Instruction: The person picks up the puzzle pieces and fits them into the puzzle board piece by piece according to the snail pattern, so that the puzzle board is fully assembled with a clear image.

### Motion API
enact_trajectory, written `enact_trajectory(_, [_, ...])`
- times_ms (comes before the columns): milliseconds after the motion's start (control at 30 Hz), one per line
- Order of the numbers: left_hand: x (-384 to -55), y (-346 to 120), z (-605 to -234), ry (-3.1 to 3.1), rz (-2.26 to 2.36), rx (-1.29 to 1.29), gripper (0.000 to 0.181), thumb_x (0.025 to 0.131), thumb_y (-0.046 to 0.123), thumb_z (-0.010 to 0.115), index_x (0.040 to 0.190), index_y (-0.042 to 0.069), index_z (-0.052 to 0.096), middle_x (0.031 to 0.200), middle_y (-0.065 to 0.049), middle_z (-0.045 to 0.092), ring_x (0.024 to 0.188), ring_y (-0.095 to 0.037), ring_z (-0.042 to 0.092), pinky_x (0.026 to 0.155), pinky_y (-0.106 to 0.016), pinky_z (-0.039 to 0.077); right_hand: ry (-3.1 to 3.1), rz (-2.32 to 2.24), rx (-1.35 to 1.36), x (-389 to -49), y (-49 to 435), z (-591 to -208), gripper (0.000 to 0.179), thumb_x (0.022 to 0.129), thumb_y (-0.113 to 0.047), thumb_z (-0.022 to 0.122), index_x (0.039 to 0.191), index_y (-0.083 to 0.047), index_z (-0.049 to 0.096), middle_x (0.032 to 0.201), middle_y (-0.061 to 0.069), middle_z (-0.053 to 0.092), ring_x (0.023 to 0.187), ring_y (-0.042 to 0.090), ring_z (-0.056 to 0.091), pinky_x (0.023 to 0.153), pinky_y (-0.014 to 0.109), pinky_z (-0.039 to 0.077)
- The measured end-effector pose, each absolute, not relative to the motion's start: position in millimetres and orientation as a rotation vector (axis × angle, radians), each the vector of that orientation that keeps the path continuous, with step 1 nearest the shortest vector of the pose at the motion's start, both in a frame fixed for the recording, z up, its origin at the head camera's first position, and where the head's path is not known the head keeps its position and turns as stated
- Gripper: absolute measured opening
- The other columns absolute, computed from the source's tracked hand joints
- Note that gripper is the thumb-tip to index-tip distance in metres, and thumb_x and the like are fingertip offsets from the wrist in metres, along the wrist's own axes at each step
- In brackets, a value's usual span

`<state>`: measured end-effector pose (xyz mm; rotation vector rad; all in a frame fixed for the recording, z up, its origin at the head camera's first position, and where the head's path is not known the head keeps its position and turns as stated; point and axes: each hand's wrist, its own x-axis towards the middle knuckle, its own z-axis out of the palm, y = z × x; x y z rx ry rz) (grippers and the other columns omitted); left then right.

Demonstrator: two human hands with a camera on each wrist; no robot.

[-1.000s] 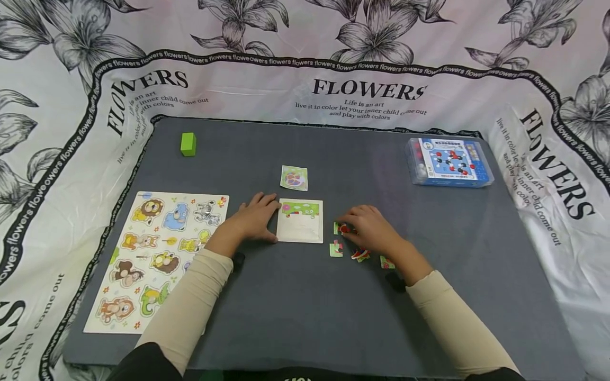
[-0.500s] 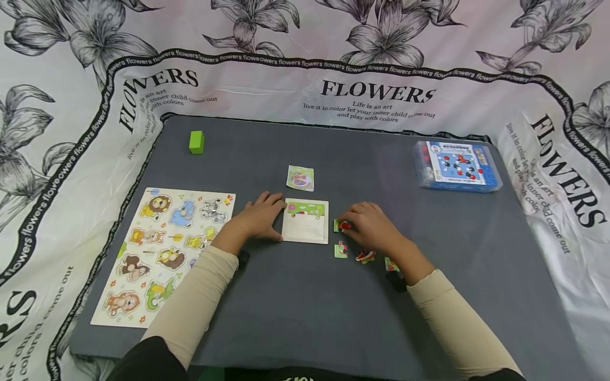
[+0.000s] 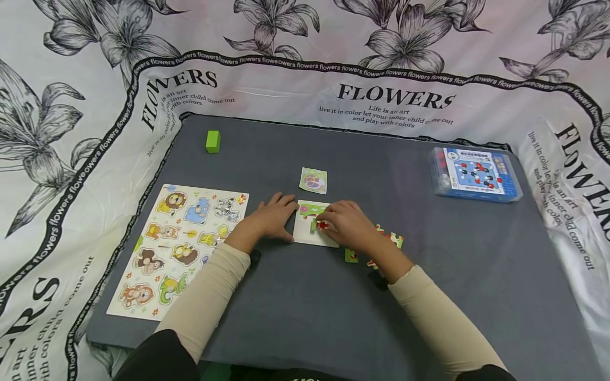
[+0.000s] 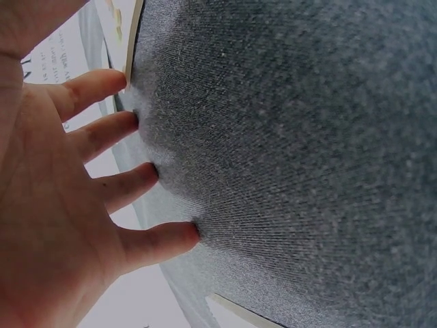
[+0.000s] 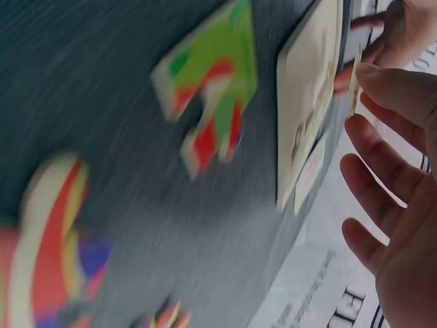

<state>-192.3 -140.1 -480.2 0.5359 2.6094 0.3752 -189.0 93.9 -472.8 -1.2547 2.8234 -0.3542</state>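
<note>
My right hand [image 3: 351,225] pinches a jigsaw puzzle piece [image 3: 320,226] between thumb and index finger, over the small square puzzle board [image 3: 305,236]. In the right wrist view the piece [image 5: 354,85] shows edge-on, and the other fingers are loosely bent. A green and red strip of fitted pieces [image 3: 310,209] lines the board's far side. My left hand [image 3: 274,218] lies at the board's left edge, fingers spread and nearly straight. Loose pieces [image 3: 351,256] lie under and beside the right forearm, partly hidden; one green and red piece [image 5: 218,89] shows large in the right wrist view.
A small picture card [image 3: 313,181] lies beyond the board. At left is a large animal puzzle board [image 3: 178,238], partly covered by the left forearm. A green block [image 3: 213,142] stands at the far left, and a clear-lidded blue box [image 3: 476,174] at the far right.
My right hand has moved left from the loose pieces to above the board, carrying a puzzle piece. The left hand keeps its place at the board's edge. The head view has shifted slightly.
</note>
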Motion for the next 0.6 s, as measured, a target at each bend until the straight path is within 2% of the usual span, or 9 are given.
enact_trajectory(267, [-192.2,-140.3,-479.7,2.61,0.394,0.519,0.085,0.075,0.04,0.083,0.146,0.015,0.042,0.16,-0.008,0.021,0.148,-0.036,0.013,0.107,-0.07,0.024,2.893,-0.347,-1.269,-191.9,67.7,-484.8,0.024,0.088,-0.026,0.073,0.11,-0.017,0.073,0.108,0.003,0.069,0.109,0.026,0.058,0.103,0.047,0.039])
enact_trajectory(600, [-190.6,-141.5,-476.9,2.61,0.394,0.541,0.085,0.075,0.04,0.083,0.146,0.015,0.042,0.16,-0.009,0.021,0.147,-0.037,0.014,0.106,-0.071,0.024,2.936,-0.251,-1.244,-189.1,57.9,-493.7,0.021,0.089,-0.024,0.072,0.109,-0.018,0.074,0.104,0.002,0.069,0.107,0.024,0.058,0.102,0.045,0.039])
